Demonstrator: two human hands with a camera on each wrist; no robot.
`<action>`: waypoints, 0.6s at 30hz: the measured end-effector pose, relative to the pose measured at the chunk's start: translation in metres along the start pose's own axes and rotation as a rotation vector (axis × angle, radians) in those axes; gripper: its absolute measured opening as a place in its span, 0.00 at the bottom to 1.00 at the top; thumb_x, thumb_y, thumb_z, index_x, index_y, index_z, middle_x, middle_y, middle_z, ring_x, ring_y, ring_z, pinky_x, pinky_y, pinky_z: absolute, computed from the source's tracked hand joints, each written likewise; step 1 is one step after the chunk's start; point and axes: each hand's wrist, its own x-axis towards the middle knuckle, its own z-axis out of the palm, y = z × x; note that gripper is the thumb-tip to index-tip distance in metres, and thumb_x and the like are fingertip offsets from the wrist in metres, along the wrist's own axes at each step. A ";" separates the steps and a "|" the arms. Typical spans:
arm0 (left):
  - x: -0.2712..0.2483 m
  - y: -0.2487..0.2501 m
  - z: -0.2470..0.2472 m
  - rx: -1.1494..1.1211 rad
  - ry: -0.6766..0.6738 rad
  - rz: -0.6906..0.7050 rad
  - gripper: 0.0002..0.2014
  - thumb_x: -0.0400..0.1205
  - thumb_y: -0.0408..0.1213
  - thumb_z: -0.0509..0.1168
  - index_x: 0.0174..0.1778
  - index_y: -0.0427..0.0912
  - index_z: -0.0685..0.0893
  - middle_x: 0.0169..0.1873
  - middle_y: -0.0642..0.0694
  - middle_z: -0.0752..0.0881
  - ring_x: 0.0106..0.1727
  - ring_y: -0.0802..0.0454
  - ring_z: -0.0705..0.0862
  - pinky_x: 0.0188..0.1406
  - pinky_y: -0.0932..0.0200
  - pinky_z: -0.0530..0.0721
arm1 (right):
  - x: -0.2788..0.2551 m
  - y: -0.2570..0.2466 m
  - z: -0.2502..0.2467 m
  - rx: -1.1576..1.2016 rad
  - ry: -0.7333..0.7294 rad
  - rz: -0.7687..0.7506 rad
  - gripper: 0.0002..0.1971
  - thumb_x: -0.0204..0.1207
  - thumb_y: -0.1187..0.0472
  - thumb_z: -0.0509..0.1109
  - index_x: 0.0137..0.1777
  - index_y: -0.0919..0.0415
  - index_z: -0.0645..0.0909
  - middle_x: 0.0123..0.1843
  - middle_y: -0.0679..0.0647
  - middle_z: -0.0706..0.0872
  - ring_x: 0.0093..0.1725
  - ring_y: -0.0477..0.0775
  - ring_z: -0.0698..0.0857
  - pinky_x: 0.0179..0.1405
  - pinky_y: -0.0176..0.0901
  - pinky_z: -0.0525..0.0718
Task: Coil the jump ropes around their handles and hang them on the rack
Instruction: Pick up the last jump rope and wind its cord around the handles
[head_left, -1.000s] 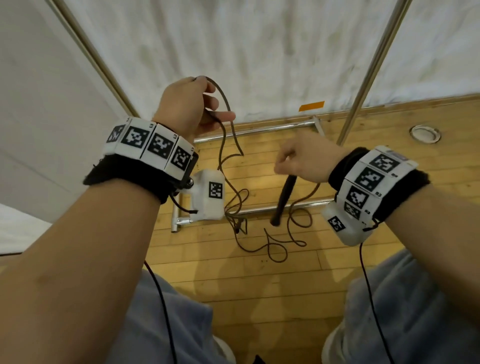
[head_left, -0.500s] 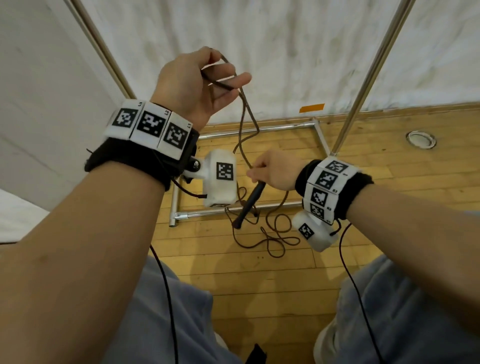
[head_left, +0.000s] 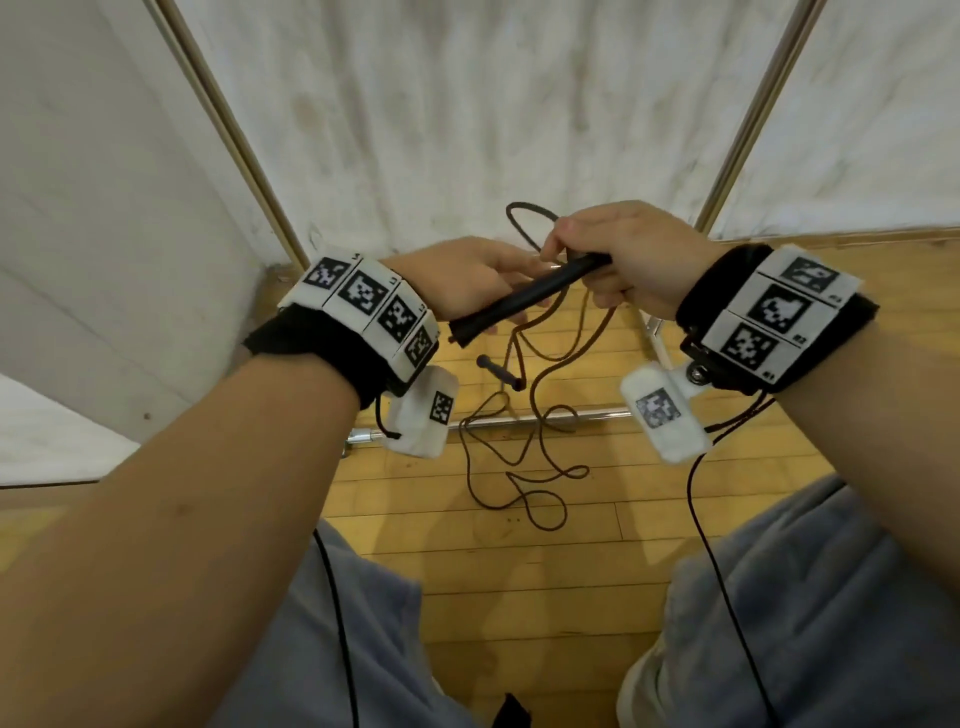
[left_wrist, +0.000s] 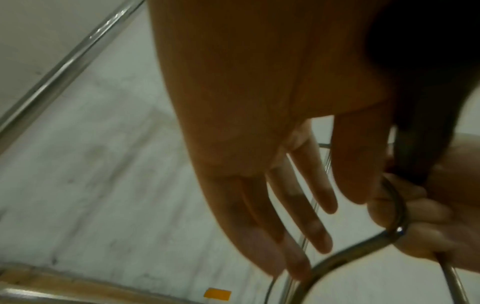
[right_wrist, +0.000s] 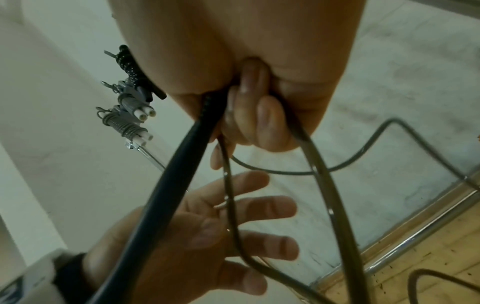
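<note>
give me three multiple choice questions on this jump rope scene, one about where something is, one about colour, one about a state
1. Where is the second handle?
A. hanging below the hands, above the wooden floor
B. in the left hand
C. on the rack

2. What colour is the handle held by the right hand?
A. white
B. black
C. orange

3. What is the left hand doing?
A. clenched round the cord
B. resting on the floor
C. open, fingers spread

Answers:
1. A, since the head view shows it dangling on the cord under both hands.
2. B, as the head and right wrist views both show a black handle in that grip.
3. C, because the right wrist view shows its fingers straight and apart, with cord running across them.
</note>
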 end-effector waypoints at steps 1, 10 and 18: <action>0.000 0.001 0.002 -0.019 -0.068 0.004 0.16 0.83 0.32 0.64 0.56 0.62 0.80 0.60 0.49 0.86 0.60 0.49 0.85 0.62 0.43 0.83 | -0.002 -0.001 0.000 0.007 -0.013 -0.007 0.16 0.84 0.58 0.59 0.39 0.59 0.83 0.21 0.47 0.65 0.20 0.47 0.60 0.19 0.37 0.62; 0.009 -0.014 0.019 0.039 -0.057 0.026 0.06 0.84 0.41 0.63 0.50 0.52 0.86 0.50 0.56 0.90 0.53 0.60 0.88 0.52 0.59 0.85 | -0.008 -0.004 -0.026 -0.024 0.089 -0.044 0.13 0.83 0.59 0.61 0.41 0.63 0.83 0.23 0.50 0.64 0.20 0.47 0.59 0.20 0.39 0.60; 0.014 -0.015 -0.001 -0.298 0.431 0.105 0.06 0.84 0.35 0.64 0.43 0.44 0.85 0.31 0.50 0.91 0.32 0.55 0.89 0.31 0.66 0.87 | -0.004 0.013 -0.015 -0.769 -0.221 0.184 0.14 0.73 0.39 0.68 0.53 0.44 0.85 0.25 0.46 0.78 0.22 0.45 0.74 0.27 0.39 0.74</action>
